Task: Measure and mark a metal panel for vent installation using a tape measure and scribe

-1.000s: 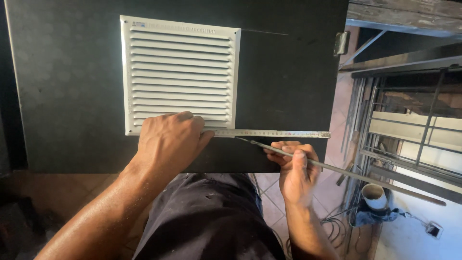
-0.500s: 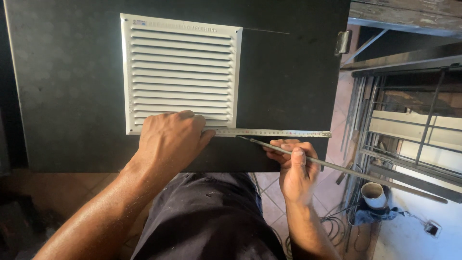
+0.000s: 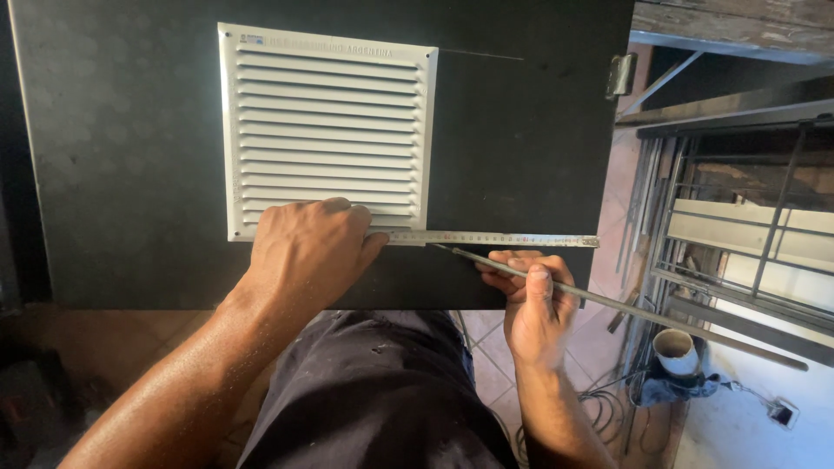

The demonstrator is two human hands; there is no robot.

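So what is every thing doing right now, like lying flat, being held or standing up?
White louvred metal vent grille: lying flat on the black panel.
Black metal panel: lying flat, hinge at its right edge.
Steel ruler: flat along the grille's lower edge, pinned down.
Left hand: pressing on the ruler's left end.
Right hand: gripping the rod.
Thin metal rod: held slanted, tip at the ruler.
Small white cup: upright on the floor.

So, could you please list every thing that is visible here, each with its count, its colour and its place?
vent grille: one, white, flat on the black panel, upper left
black panel: one, fills the top of the view
metal ruler: one, silver, along the grille's lower edge, running right
thin rod: one, grey, tip near the ruler
hinge: one, metal, panel's right edge
pale cup: one, floor, lower right
left hand: presses the ruler
right hand: grips the rod
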